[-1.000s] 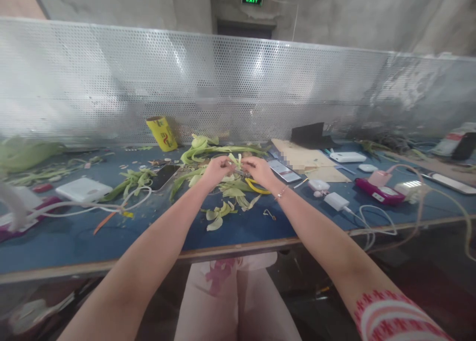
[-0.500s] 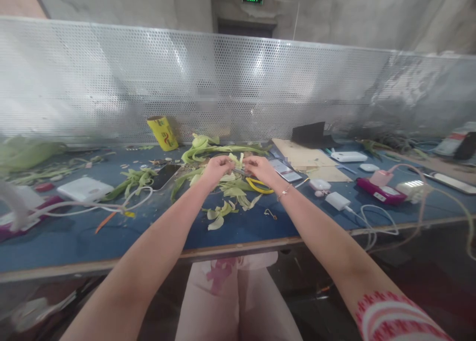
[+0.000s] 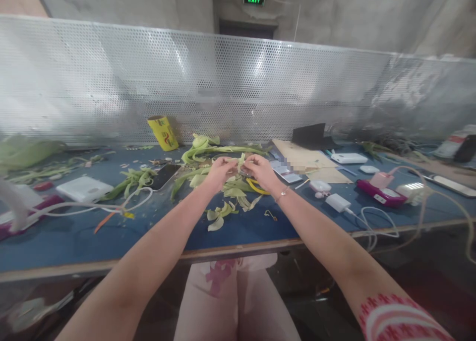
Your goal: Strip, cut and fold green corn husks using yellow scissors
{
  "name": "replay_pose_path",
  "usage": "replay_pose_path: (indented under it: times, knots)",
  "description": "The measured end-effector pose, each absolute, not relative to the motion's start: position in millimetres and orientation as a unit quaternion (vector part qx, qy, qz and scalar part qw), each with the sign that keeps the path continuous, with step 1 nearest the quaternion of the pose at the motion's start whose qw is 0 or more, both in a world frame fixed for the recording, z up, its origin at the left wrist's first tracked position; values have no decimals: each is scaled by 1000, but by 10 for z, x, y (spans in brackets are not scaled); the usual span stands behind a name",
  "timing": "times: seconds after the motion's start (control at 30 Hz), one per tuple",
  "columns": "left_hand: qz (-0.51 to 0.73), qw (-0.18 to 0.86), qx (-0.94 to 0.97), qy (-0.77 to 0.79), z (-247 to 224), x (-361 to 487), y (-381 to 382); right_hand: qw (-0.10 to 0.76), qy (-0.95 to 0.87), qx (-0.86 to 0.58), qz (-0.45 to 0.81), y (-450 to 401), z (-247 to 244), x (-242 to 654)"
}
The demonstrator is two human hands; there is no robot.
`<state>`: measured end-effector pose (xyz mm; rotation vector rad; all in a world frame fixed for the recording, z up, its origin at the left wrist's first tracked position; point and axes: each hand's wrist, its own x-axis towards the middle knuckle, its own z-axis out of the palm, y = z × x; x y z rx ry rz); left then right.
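Note:
In the head view, my left hand and my right hand are close together over the middle of the table, fingers pinched. Between their fingertips is a pale green leaf strip, like corn husk; its lower part is hidden by the fingers. Beneath and behind lie more green leaves, long and curled. Loose leaf pieces are scattered nearer the table's front edge. A yellow band shows just below my right hand.
On the blue table a yellow tube stands at the back, near a black phone. Rightward are another phone, brown card, a white charger with cable and a purple power strip. A perforated metal screen closes the back.
Both hands have shifted slightly, the left a little to the right, so the fingertips are closer together around the leaf strip. The things on the table have not moved.

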<state>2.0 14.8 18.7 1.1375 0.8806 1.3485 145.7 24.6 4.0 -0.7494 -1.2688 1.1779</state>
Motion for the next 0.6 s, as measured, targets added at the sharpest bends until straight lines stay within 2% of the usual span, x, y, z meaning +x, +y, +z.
replay_pose_path:
  times: [0.1,0.37,0.6]
  knots:
    - [554,566,479,379,132,35,173,600,-536,-315,504,256,27,1451]
    - [483,382,665,422,8,-15,269,594,-553,-355,464,253,-15,1414]
    - [481,397,671,400,124,-64,216,585,-582,-380,417,271,10,1472]
